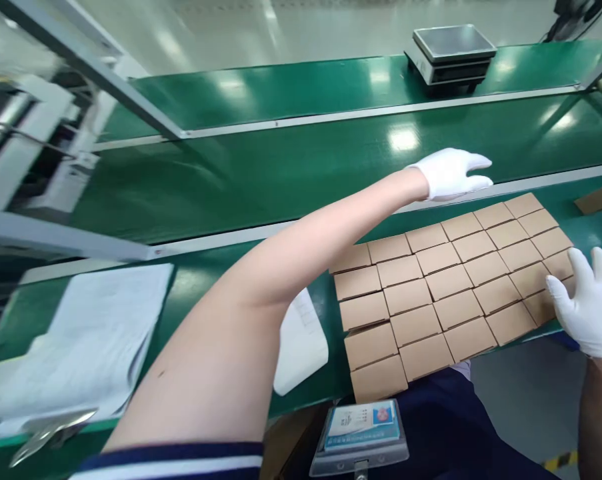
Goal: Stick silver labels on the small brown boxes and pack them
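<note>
Badge in a clear holder (361, 433) shows at the near edge, against dark blue clothing (445, 427). Just beyond it, small brown cardboard boxes (445, 277) lie side by side in close rows on the green work surface (331, 380), forming a slanted block in the right half of the scene. At the right end of this block is the right hand (593, 303), in a white glove, its fingers spread and partly bent, the tips over or against the end boxes; whether they grip one cannot be told. To the left, papers (95, 333) lie on the surface with a metal clip (55, 427) at their near end, and a white sheet (301, 343) lies partly behind the left forearm. The left hand (451, 175), also gloved in white, hovers past the far side of the block, loosely open with thumb and fingers apart, holding nothing visible. Near the far right edge sits another brown box (598, 199). Farther off, a scale with a metal plate (453, 53) stands on a green shelf (305, 93).
</note>
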Motion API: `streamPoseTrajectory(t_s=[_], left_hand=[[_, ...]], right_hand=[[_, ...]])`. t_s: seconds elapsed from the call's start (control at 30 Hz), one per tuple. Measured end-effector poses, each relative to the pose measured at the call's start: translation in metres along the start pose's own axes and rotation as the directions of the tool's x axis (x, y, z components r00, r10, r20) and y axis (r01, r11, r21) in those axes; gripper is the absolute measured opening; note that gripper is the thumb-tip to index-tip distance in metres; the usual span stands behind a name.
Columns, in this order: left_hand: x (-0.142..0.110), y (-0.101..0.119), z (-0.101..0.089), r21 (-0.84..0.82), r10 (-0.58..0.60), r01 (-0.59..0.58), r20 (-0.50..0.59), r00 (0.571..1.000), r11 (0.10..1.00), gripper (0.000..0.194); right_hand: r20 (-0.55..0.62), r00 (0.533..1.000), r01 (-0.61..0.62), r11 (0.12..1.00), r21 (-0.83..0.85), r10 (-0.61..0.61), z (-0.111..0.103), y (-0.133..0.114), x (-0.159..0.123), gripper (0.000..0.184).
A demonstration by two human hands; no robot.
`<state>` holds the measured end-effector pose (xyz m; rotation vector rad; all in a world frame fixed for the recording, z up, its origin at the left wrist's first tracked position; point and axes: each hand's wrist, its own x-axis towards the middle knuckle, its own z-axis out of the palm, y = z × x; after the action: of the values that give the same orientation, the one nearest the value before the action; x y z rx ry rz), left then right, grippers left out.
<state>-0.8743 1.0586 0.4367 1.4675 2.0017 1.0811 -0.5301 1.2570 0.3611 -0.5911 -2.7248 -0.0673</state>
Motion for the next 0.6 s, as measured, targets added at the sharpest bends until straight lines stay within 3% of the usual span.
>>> streamPoseTrajectory(t_s=[0.07,0.13,0.17,0.23,0.3,0.37,0.43,0.5,0.6], left_hand=[[-0.074,0.030,-0.021,0.103,-0.015,0.028,-0.123,0.992,0.994,0.051],[-0.155,0.062,-0.015,0.219,-0.048,0.092,-0.197,0.979,0.971,0.050],[-0.194,0.076,-0.001,0.269,-0.073,0.136,-0.231,0.970,0.953,0.049],[-0.262,0.096,0.043,0.356,-0.110,0.230,-0.326,0.939,0.906,0.049],[-0.310,0.103,0.099,0.438,-0.143,0.268,-0.299,0.944,0.858,0.069],[-0.337,0.099,0.149,0.520,-0.221,0.321,-0.246,0.944,0.791,0.082],[-0.348,0.090,0.185,0.571,-0.301,0.395,-0.256,0.919,0.720,0.074],[-0.348,0.083,0.200,0.596,-0.338,0.449,-0.295,0.894,0.666,0.063],[-0.339,0.092,0.191,0.596,-0.354,0.492,-0.342,0.870,0.634,0.066]], right_hand=[[-0.051,0.995,0.090,0.983,0.161,-0.082,-0.012,-0.034,-0.005,0.072],[-0.054,0.991,0.135,0.927,0.351,-0.124,-0.020,-0.075,-0.016,0.071],[-0.041,0.984,0.175,0.882,0.437,-0.174,-0.021,-0.096,-0.023,0.072],[-0.026,0.940,0.295,0.772,0.563,-0.341,-0.019,-0.134,-0.040,0.073],[-0.047,0.880,0.393,0.669,0.630,-0.472,-0.013,-0.161,-0.056,0.073],[-0.063,0.833,0.447,0.602,0.662,-0.549,-0.006,-0.176,-0.069,0.070],[-0.065,0.808,0.465,0.568,0.679,-0.585,-0.001,-0.182,-0.076,0.065],[-0.063,0.792,0.475,0.549,0.688,-0.607,0.001,-0.183,-0.079,0.061],[-0.072,0.772,0.489,0.518,0.701,-0.631,0.002,-0.180,-0.082,0.058]])
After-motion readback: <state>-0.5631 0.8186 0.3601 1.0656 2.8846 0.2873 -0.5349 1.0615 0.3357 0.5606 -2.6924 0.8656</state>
